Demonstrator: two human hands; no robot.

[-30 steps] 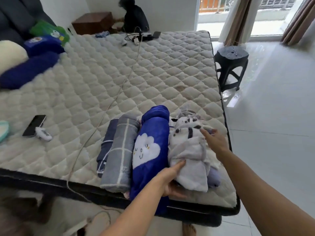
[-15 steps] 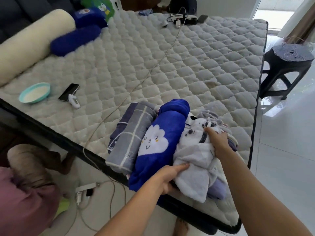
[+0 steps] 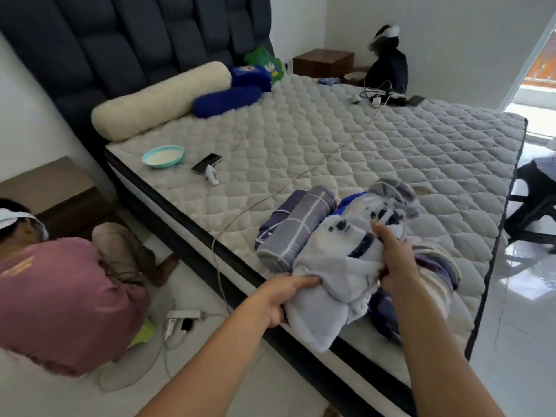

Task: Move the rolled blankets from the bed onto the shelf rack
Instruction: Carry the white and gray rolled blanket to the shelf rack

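Several rolled blankets lie at the near corner of the quilted bed (image 3: 346, 152). A pale grey-white fleece blanket with black spots (image 3: 340, 257) is raised above the others. My left hand (image 3: 279, 296) grips its near lower end. My right hand (image 3: 394, 260) clutches its top side. A grey checked roll (image 3: 296, 230) lies to its left, with a dark navy roll (image 3: 275, 218) beyond that. The blue roll (image 3: 349, 203) is mostly hidden behind the fleece blanket. A striped purple roll (image 3: 439, 263) shows under my right arm. No shelf rack is in view.
A person in a pink shirt (image 3: 60, 296) crouches on the floor left of the bed, beside a power strip (image 3: 180, 320) and cables. On the mattress lie a teal bowl (image 3: 163, 156), a phone (image 3: 206, 163) and a long cable (image 3: 301, 179). A black stool (image 3: 532, 206) stands at the right.
The fleece blanket has come up off the pile and now covers the blue roll. My right hand has closed on its top. The view has swung left, showing the headboard and the crouching person.
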